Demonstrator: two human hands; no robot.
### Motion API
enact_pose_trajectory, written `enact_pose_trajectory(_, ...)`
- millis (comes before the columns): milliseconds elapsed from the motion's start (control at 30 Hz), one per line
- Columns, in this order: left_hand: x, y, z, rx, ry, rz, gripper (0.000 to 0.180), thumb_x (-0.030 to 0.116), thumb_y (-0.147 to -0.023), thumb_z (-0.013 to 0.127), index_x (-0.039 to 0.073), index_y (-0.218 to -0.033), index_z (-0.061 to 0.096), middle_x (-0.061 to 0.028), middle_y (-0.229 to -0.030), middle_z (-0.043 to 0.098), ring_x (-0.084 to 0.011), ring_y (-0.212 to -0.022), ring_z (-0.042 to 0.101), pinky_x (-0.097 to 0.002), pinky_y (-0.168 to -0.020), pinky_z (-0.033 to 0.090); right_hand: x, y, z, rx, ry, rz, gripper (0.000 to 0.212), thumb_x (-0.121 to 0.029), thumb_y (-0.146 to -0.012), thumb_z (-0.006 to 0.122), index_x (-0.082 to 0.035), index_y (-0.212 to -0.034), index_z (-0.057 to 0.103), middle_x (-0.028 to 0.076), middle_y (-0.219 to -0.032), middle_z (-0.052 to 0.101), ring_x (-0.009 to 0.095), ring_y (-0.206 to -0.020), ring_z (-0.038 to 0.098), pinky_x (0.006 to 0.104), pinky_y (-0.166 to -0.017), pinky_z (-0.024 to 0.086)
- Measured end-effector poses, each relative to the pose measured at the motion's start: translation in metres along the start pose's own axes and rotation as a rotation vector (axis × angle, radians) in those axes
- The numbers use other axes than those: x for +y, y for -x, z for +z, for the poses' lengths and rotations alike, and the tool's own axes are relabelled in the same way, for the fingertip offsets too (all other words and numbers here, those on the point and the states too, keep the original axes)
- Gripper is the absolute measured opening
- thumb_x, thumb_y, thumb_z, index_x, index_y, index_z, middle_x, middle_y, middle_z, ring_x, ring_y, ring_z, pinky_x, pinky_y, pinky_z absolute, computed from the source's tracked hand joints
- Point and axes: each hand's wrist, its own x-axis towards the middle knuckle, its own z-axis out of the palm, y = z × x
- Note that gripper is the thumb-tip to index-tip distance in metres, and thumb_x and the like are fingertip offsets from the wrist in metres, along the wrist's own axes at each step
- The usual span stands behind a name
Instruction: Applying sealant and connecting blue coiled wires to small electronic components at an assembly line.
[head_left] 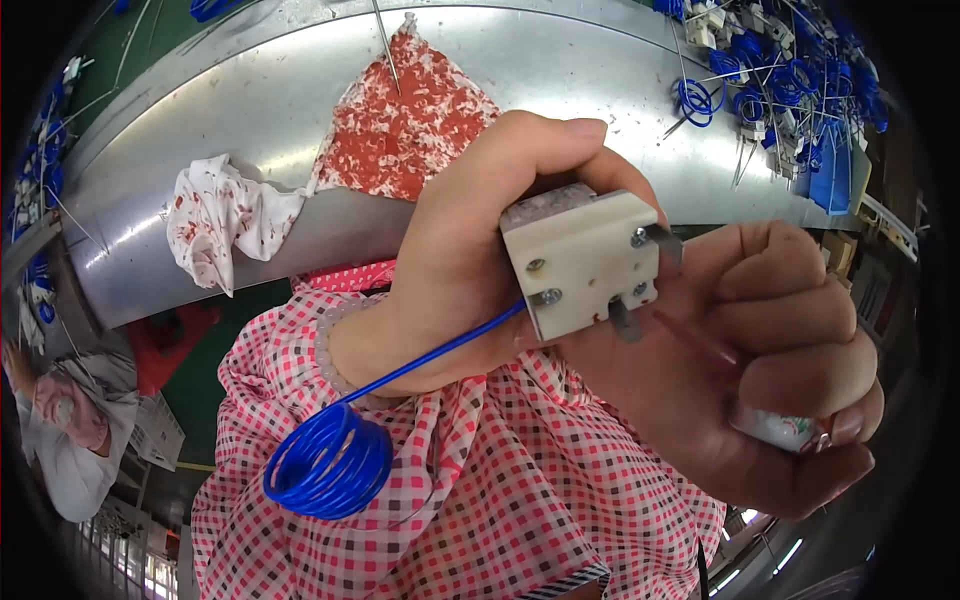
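In front of my chest my left hand (470, 210) is closed around a capillary thermostat (585, 265), a whitish square block with screws and metal terminals on its face. From its lower left a blue tube leads to a blue coil (335, 462) hanging over my checked sleeve. Small red marks show near the block's lower right screw. My right hand (770, 350) curls its fingers around a small white bottle (775, 428), mostly hidden in the palm. A thin reddish nozzle (700, 340) sticks out of this fist toward the thermostat, its tip close to the red marks.
A metal table (270, 110) spans the far side. On it lie a red-and-white stained cloth (405, 125) and a crumpled white cloth (225, 220) with red spots. Several blue-coiled thermostats (780, 90) are heaped at far right. Another person's hand (70, 405) shows at left.
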Motion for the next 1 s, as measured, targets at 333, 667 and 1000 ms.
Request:
enact_pose_trajectory(333, -0.003, -0.005, 0.007, 0.104, -0.058, 0.045, 0.027, 0.027, -0.088, 0.037, 0.005, -0.088, 0.052, -0.0094, -0.074, 0.048, -0.018, -0.067, 0.048, -0.028, -0.061, 0.042, 0.007, -0.002, -0.009, -0.198, 0.041, 0.121, 0.035, -0.036, -0.087, 0.034, -0.009, -0.082, 0.056, -0.003, -0.053, 0.041, 0.01, -0.04, 0.024, 0.0247, -0.043, 0.023)
enact_pose_trajectory(667, -0.004, -0.012, 0.014, 0.309, -0.06, 0.026, 0.036, 0.031, -0.089, 0.029, 0.007, -0.069, 0.048, -0.0087, -0.061, 0.045, -0.0195, -0.056, 0.044, -0.0282, -0.053, 0.039, 0.011, -0.007, -0.014, -0.275, 0.097, 0.177, 0.037, -0.037, -0.087, 0.031, -0.01, -0.089, 0.056, -0.002, -0.055, 0.043, 0.01, -0.042, 0.025, 0.0258, -0.044, 0.024)
enact_pose_trajectory(1000, -0.004, -0.012, 0.01, 0.306, -0.105, 0.045, 0.037, 0.031, -0.089, 0.029, 0.006, -0.07, 0.049, -0.0092, -0.062, 0.046, -0.0186, -0.06, 0.045, -0.0272, -0.055, 0.04, 0.011, -0.006, -0.007, -0.344, 0.182, 0.178, 0.038, -0.037, -0.088, 0.028, -0.011, -0.093, 0.055, -0.001, -0.059, 0.045, 0.011, -0.043, 0.028, 0.0271, -0.046, 0.026)
